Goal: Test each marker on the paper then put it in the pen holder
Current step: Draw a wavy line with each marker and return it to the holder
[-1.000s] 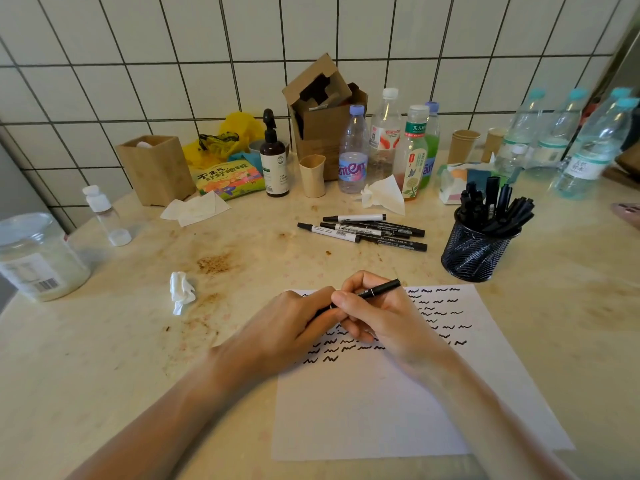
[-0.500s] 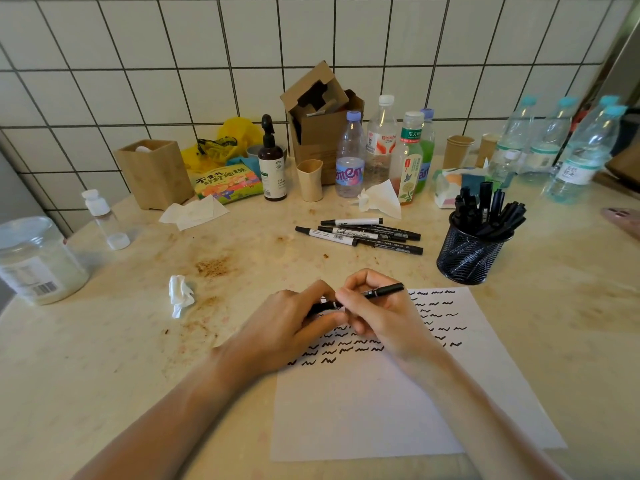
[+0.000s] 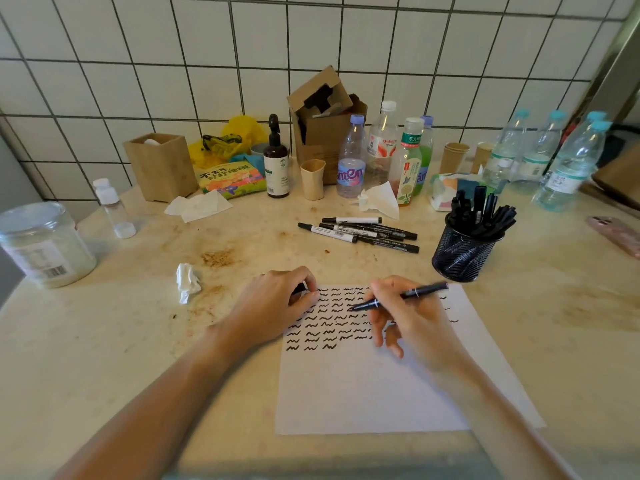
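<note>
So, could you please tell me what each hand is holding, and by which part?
The right hand pinches the uncapped black marker around mid-barrel, tip over the paper. The left hand curls round a small dark object, probably the cap.

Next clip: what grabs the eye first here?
The white paper sheet front and centre, its top filled with rows of black squiggles, where the right hand holds an uncapped black marker. Behind it to the right, a black mesh pen holder bristles with markers.

Single head-worn wide-angle view looked forward and down, close over the paper [image 3: 381, 386] on the table [image 3: 104, 341], tiled wall [image 3: 173, 64] behind.
</note>
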